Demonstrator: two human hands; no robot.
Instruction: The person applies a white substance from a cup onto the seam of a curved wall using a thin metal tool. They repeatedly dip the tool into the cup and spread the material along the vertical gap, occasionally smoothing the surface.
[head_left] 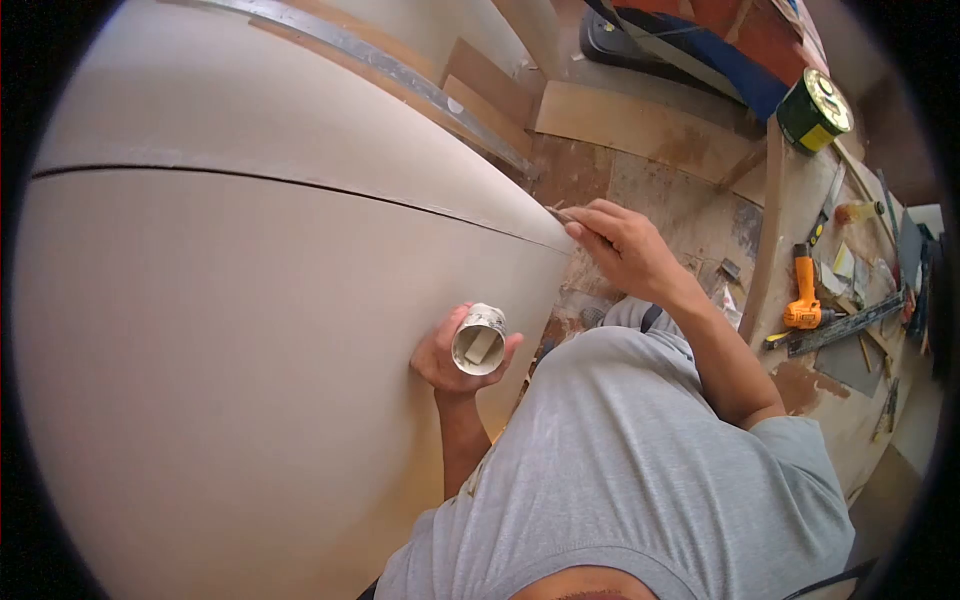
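Shows, from 9 o'clock toward centre, one upper panel [250, 100] and one lower panel [220, 380] parted by one dark seam [300, 185], open along its whole visible run and so judged barely begun, with nearly the full length left to work. Clenches the left hand [445, 358] fingers round one small open tin [480, 340] just below centre, against the lower panel, and pinches one thin blade [556, 213] in the right hand [625, 245] fingers at the seam's right end, 1 o'clock from the tin. Counts, further right on the cluttered desk [800, 200], one orange drill [803, 300] at 3 o'clock and one green can [815, 110] at 1 o'clock.
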